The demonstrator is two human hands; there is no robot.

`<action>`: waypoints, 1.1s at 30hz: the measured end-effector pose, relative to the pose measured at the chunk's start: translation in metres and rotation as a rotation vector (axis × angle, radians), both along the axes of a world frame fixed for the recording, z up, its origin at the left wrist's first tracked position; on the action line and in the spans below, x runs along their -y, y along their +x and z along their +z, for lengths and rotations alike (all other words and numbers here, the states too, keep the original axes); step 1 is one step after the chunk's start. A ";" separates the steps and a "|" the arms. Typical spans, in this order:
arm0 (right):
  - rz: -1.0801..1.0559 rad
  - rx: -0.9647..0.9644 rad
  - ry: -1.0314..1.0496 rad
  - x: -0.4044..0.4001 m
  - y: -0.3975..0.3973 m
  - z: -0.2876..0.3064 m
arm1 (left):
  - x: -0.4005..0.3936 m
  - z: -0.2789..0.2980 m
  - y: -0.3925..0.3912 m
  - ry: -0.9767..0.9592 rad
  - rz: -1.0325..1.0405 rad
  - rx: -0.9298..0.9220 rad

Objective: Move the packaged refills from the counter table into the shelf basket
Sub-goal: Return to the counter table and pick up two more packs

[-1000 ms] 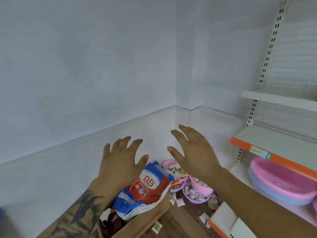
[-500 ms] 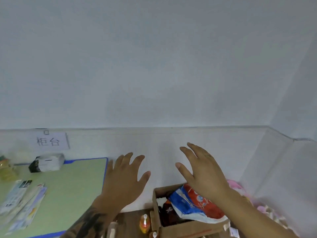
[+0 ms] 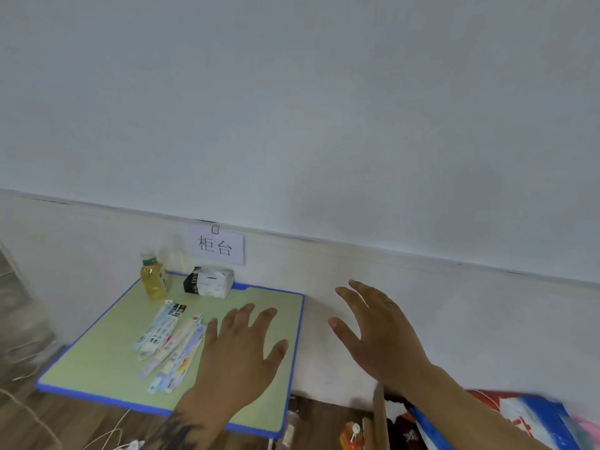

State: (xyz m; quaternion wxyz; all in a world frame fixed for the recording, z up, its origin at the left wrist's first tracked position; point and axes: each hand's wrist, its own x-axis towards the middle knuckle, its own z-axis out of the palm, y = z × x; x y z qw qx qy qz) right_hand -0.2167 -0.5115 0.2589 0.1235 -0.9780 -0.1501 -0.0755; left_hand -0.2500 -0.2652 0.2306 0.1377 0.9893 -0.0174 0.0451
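Both hands hover spread and empty over the green counter

The left hand [image 3: 240,358] is above the counter [image 3: 97,362], fingers [image 3: 242,315] wide, beside the packaged refills [image 3: 168,345] fanned on its surface; the right hand [image 3: 380,336], fingers also wide, hangs off the counter's right edge. Farther back stand a bottle [image 3: 152,280], a tissue pack [image 3: 209,280] and a wall label [image 3: 216,246].

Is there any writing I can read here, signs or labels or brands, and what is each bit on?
"柜台": black characters on the white paper sign on the wall above the green table with blue edging.
Yellow drink bottle with a green-and-white label: print too small to read.
Black-and-white tissue pack: lettering blurred, unreadable.
Flat packaged refills in a loose pile: print too small to read.
Red, white and blue bag: markings blurred, unreadable.
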 end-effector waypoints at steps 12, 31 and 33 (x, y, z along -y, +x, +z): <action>0.226 -0.023 0.017 -0.093 0.171 -0.031 | -0.071 -0.028 0.117 0.066 0.171 -0.016; 0.110 -0.708 -0.107 -0.305 0.181 -0.224 | -0.271 -0.175 0.157 0.145 0.140 -0.347; 0.006 -0.786 -0.066 -0.337 0.179 -0.242 | -0.293 -0.186 0.159 0.159 0.074 -0.358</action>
